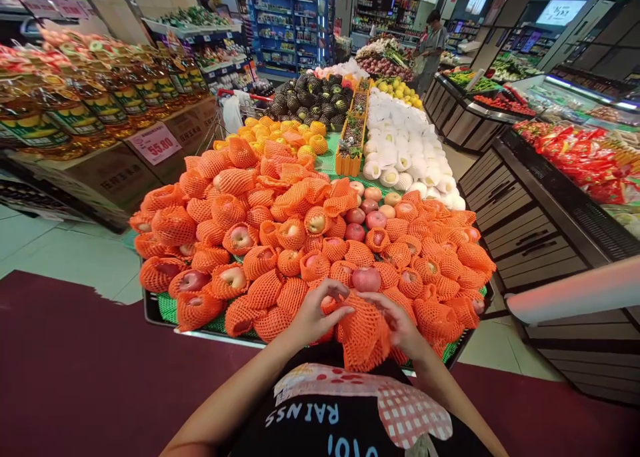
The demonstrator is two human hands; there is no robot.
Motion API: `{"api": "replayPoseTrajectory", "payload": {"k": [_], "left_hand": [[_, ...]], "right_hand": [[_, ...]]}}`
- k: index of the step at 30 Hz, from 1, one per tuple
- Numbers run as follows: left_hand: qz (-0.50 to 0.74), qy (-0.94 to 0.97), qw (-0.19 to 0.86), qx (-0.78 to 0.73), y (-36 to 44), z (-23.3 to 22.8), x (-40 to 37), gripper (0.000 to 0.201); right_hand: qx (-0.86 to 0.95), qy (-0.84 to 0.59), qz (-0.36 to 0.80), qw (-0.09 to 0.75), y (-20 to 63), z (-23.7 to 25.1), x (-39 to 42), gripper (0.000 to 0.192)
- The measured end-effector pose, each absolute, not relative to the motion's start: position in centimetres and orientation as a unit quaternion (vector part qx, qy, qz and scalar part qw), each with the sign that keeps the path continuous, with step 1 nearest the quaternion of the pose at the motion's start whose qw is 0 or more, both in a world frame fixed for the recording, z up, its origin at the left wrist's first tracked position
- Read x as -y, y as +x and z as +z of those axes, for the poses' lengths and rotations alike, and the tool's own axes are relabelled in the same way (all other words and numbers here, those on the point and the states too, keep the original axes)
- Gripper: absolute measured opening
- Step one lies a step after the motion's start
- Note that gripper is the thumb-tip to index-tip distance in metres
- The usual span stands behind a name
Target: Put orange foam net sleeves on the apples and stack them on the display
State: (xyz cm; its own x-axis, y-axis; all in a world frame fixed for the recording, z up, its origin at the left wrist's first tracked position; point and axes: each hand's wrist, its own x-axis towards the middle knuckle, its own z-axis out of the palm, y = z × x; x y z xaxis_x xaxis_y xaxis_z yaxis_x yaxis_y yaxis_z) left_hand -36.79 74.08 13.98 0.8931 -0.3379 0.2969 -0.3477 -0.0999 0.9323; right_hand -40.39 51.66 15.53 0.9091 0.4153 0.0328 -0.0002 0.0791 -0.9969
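Just in front of my body, an orange foam net sleeve (365, 337) hangs between my two hands at the near edge of the fruit display. My left hand (320, 314) has its fingers curled and its thumb against the sleeve's upper left side. On the other side, my right hand (400, 320) is closed around the sleeve's right edge. Whether a fruit sits inside this sleeve cannot be seen. A bare red apple (367, 279) lies just beyond my fingertips. Around it are piled many apples in orange foam nets (263, 287), some with their skin showing.
Several unwrapped apples (370, 207) lie mid-display. Behind are white-netted fruit (400, 137), yellow-netted fruit (300, 137), dark-netted fruit (313, 100) and a yellow planter (349, 157). Oil bottles (90, 104) stand left; a wooden-sided counter (525, 210) stands right. A person (434, 47) is farther back.
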Motion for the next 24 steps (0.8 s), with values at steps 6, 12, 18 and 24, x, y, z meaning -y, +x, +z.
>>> {"api": "replayPoseTrajectory", "payload": {"k": [6, 12, 18, 24], "left_hand": [[-0.039, 0.779, 0.58, 0.237, -38.6, 14.1, -73.7, 0.018], [-0.097, 0.759, 0.585, 0.269, -40.8, 13.8, -73.3, 0.023], [-0.103, 0.687, 0.703, 0.152, -41.4, 13.3, -72.8, 0.043], [-0.307, 0.595, 0.729, 0.144, -41.3, 12.0, -72.8, 0.046]], "right_hand": [[0.056, -0.583, 0.154, 0.796, -42.7, 13.4, -53.5, 0.061], [0.017, -0.672, 0.059, 0.738, -44.8, 11.9, -54.6, 0.043], [-0.008, -0.636, 0.014, 0.772, -45.4, 12.6, -53.7, 0.044], [-0.102, -0.512, 0.07, 0.85, -46.4, 11.6, -52.9, 0.046]]}}
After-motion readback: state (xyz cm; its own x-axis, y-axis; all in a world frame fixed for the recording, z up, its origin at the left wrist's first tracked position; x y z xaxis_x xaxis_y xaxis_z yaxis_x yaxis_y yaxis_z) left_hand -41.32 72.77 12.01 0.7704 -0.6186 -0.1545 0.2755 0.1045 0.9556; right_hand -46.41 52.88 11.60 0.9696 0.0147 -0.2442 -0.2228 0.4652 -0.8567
